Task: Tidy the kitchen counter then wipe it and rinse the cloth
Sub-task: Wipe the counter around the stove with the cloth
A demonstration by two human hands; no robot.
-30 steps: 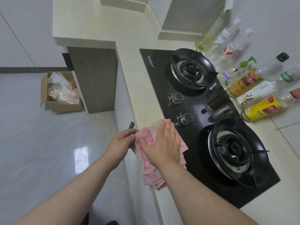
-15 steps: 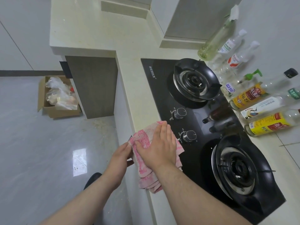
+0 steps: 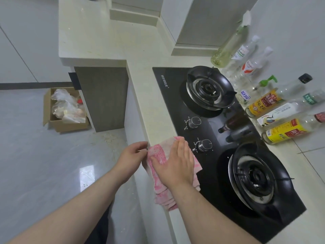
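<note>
**Two hands on one pink cloth at the counter's front edge**

Two hands meet on a pink-and-white terry cloth (image 3: pixel 161 156) that straddles the cream counter (image 3: pixel 140 74) and the black glass hob (image 3: pixel 172 95), its folded end hanging over the front edge. The right hand (image 3: pixel 175 162) lies flat on it, fingers straight and together, just beside the nearer metal knob (image 3: pixel 204 144). The left hand (image 3: pixel 131 158), out past the counter edge, pinches the cloth's left border. Bare stone runs away along the hob's left side. Glossy bottles (image 3: pixel 269 104) crowd the wall side, well apart from the cloth.
</note>
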